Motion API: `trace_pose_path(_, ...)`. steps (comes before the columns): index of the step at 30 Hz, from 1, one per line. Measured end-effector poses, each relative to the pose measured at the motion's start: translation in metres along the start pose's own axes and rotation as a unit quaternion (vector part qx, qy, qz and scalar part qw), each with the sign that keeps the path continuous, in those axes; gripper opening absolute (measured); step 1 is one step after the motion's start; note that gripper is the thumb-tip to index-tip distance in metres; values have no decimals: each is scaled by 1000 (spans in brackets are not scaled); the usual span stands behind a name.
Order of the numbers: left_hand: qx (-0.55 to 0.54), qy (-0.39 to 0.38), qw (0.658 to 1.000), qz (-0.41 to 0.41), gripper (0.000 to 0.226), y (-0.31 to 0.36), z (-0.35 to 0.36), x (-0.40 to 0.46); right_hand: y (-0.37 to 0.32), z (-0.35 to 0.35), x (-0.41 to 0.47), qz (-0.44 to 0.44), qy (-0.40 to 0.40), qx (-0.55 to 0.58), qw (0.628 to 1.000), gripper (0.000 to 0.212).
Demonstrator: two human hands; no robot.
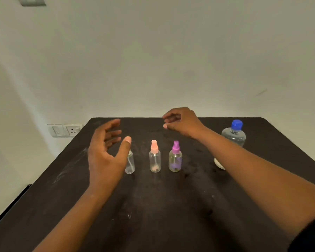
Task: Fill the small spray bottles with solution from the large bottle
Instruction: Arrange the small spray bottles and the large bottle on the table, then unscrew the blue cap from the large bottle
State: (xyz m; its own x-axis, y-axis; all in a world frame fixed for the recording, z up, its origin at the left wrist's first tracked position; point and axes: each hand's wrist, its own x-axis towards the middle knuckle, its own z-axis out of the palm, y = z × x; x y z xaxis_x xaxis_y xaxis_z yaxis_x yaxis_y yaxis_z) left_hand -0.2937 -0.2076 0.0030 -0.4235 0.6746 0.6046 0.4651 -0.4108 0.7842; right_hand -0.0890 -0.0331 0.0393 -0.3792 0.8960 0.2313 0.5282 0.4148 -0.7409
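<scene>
I count 3 small spray bottles in a row at mid-table: a clear-topped bottle (130, 163) partly hidden behind my left hand (105, 151), a pink-capped bottle (155, 158) and a purple-capped bottle (175, 158). All 3 look unfilled, pumps on. The large bottle (233, 136), blue cap on, stands well apart at the right, holding clear solution. No filling appears done. My left-hand fingers spread wide, holding nothing; my right hand (182, 122) hovers loosely curled, holding nothing, over the black table (153, 206).

Three small spray bottles (155, 157) stood in a row on the table (153, 206); the large bottle (233, 135) stood right (farther back).
</scene>
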Motion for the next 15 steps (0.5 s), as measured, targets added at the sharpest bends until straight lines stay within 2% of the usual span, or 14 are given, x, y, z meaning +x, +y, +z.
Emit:
trace_pose_path(3, -66, -16, 996, 51, 44, 43, 34, -18, -15, -31, -46, -47, 108, 105, 987, 19)
trace_pose_path(6, -84, -58, 992, 79, 40, 58, 58, -32, -22, -40, -77, -102, 182, 125, 970, 16)
trace_pose_path(11, -94, -129, 987, 34, 42, 58, 108, -51, -1, -64, -113, -152, 341, 15, 928, 17)
trace_pose_path(15, -86, -186, 979, -8, 55, 47, 159, -55, 39, -81, -118, -93, 376, -56, 920, 19)
